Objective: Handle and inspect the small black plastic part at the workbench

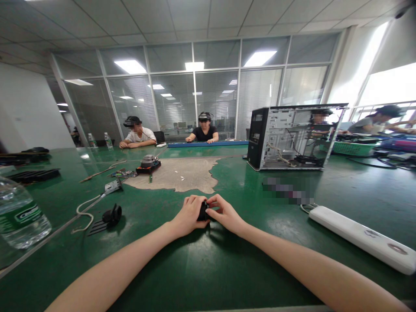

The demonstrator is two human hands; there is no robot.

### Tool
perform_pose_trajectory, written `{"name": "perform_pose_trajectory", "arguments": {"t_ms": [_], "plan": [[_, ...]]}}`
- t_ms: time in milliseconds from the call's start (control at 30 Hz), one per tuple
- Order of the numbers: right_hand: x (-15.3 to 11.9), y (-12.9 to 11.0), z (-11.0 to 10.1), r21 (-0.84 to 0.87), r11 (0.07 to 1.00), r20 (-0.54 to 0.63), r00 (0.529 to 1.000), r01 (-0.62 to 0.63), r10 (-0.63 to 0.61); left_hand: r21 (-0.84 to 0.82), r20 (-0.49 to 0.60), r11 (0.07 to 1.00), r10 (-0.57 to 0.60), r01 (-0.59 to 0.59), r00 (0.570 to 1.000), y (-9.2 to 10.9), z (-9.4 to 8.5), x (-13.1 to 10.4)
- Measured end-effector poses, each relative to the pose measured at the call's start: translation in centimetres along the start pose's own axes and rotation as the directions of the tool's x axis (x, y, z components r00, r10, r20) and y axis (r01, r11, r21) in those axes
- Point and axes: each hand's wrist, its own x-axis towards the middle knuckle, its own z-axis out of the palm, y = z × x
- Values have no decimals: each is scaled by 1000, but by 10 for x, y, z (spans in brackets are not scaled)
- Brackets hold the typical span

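A small black part (203, 211) is held between my two hands, just above the green table (195, 277) in front of me. My left hand (187, 216) wraps round it from the left. From the right, the thumb and fingers of my right hand (225, 213) close on its edge. My fingers cover much of the part, so its exact kind cannot be made out. To the left of my hands lies another black piece (112, 214) with a round end and flat slats.
An open computer case (292, 138) stands at the right, with a white power strip (360, 236) nearer me. On the left are a water bottle (22, 216), a grey cable (85, 212) and a red-black part (148, 164). Other people sit across the table.
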Motion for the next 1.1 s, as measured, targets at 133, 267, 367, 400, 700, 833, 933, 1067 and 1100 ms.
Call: {"name": "perform_pose_trajectory", "arguments": {"t_ms": [133,267,367,400,700,833,933,1067,1100], "plan": [[0,0,0,8,999,43,998,-42,41,0,4,1000,3,-3,1000,1,-1,0],[-2,-2,0,61,998,69,998,-15,10,-5,-3,1000,9,-9,1000,2,-3,0],[-3,-5,0,39,999,20,1000,19,-20,-13,3,1000,8,-8,1000,2,-3,0],[-2,-5,1,20,999,3,1000,27,-27,-14,7,1000,9,-9,1000,2,-3,0],[0,0,1,13,998,37,998,-56,56,-10,-5,1000,5,-5,1000,1,-1,1],[-3,-3,-1,-18,999,30,999,37,-36,-16,-9,1000,9,-9,1000,1,-1,0],[-3,-5,-1,-47,994,-27,995,97,-98,-12,-5,1000,9,-9,1000,1,-1,0],[0,-3,0,-23,999,-24,999,37,-38,-11,-5,1000,5,-5,1000,0,0,0],[0,-1,0,-12,1000,-11,1000,9,-9,-12,-4,1000,6,-6,1000,0,0,0]]}}
